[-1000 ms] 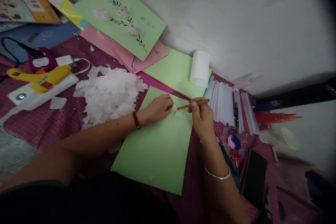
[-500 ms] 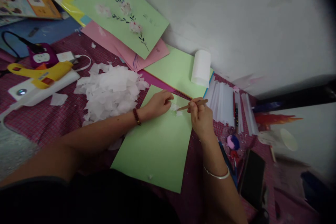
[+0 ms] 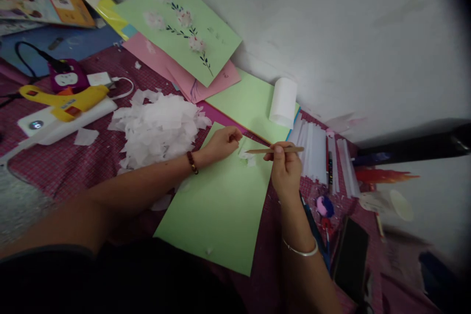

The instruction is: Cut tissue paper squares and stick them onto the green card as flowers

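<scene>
- The right hand (image 3: 286,169) pinches a thin wooden stick (image 3: 257,150) between thumb and fingers; the stick lies flatter than a second ago, when its tip slanted down.
- That tip points at the white paper bits (image 3: 250,159) at the far end of the green sheet (image 3: 215,216); whether it touches them is unclear.
- The left hand (image 3: 221,146), over the green sheet's far left edge, has drawn slightly away from the bits, fingers curled; I cannot tell whether they pinch anything.
- More of the bits shows between the hands, which suggests a brief pause in working them.
- The white paper pile (image 3: 158,127) remains left of the green sheet.
</scene>
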The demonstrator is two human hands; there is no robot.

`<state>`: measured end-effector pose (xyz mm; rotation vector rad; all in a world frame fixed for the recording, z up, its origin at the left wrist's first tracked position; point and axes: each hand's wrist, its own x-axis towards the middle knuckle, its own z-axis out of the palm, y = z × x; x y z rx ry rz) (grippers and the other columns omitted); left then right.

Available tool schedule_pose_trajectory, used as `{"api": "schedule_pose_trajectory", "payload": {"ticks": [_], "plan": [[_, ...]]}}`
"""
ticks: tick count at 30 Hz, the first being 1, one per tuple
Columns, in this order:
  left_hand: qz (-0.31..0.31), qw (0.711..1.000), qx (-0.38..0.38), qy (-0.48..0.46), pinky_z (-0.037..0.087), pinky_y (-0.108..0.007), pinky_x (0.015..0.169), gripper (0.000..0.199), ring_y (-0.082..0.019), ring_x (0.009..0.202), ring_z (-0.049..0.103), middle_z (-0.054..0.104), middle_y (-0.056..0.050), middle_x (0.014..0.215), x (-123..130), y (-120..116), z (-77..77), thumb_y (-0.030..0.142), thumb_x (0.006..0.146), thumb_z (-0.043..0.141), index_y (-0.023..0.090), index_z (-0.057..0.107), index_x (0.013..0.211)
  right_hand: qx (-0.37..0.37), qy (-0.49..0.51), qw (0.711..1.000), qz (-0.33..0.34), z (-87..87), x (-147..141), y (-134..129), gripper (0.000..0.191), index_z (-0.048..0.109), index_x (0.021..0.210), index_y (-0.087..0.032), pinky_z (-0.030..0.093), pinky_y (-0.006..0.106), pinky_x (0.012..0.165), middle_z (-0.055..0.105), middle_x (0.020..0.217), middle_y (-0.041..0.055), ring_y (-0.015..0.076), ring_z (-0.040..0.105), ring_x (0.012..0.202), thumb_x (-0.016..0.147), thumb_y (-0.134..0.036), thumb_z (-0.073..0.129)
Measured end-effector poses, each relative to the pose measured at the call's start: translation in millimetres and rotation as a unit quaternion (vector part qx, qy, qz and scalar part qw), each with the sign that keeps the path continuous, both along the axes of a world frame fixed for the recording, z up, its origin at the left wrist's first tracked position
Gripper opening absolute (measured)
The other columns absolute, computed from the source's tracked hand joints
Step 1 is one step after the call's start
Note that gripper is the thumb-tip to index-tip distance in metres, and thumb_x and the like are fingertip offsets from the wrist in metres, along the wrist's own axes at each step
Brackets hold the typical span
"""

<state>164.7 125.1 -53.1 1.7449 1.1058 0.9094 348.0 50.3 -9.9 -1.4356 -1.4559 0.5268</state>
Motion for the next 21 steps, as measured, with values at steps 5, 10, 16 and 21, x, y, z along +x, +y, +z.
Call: {"api": "schedule_pose_trajectory", "payload": {"ticks": [5,10,16,21], "plan": [[-0.035,0.999,0.022,-0.015,0.043,-0.024,0.064,0.018,-0.011,0.067,0.054,0.060,-0.001,0.075,0,-1,2.4,0.007,0.066,0.047,0.015,0.057,0.079,0.024,-0.089,0.996,0.007,3.0,-1,-4,0.021,0.057,0.090,-0.021,0.046,0.031,0.063,0.061,0.076,-0.0002,0.0155,0.062,0.066,0.098,-0.035,0.044],[-0.197,0.968,0.139,0.068,0.044,-0.028,0.070,0.023,-0.016,0.078,0.054,0.057,-0.004,0.083,-8,0,11.8,0.005,0.061,0.053,0.015,0.060,0.080,0.021,-0.117,0.993,-0.002,4.9,2,-3,0.023,0.057,0.087,-0.021,0.046,0.029,0.060,0.061,0.074,-0.0006,0.0143,0.062,0.062,0.099,-0.035,0.043],[-0.267,0.943,0.171,0.099,0.047,-0.028,0.077,0.040,-0.018,0.094,0.056,0.058,-0.009,0.100,-15,11,9.4,-0.002,0.066,0.049,0.015,0.064,0.098,0.031,-0.135,0.990,-0.007,9.4,3,-3,0.025,0.058,0.083,-0.021,0.044,0.028,0.058,0.060,0.070,-0.0010,0.0135,0.060,0.059,0.099,-0.033,0.042],[-0.252,0.944,0.182,0.112,0.046,-0.029,0.078,0.011,-0.016,0.086,0.056,0.059,-0.007,0.093,-12,10,7.5,0.012,0.081,0.056,0.015,0.067,0.082,0.028,-0.164,0.986,-0.001,9.0,3,-3,0.029,0.057,0.080,-0.021,0.044,0.029,0.059,0.061,0.069,-0.0002,0.0148,0.060,0.060,0.099,-0.033,0.040]]}}
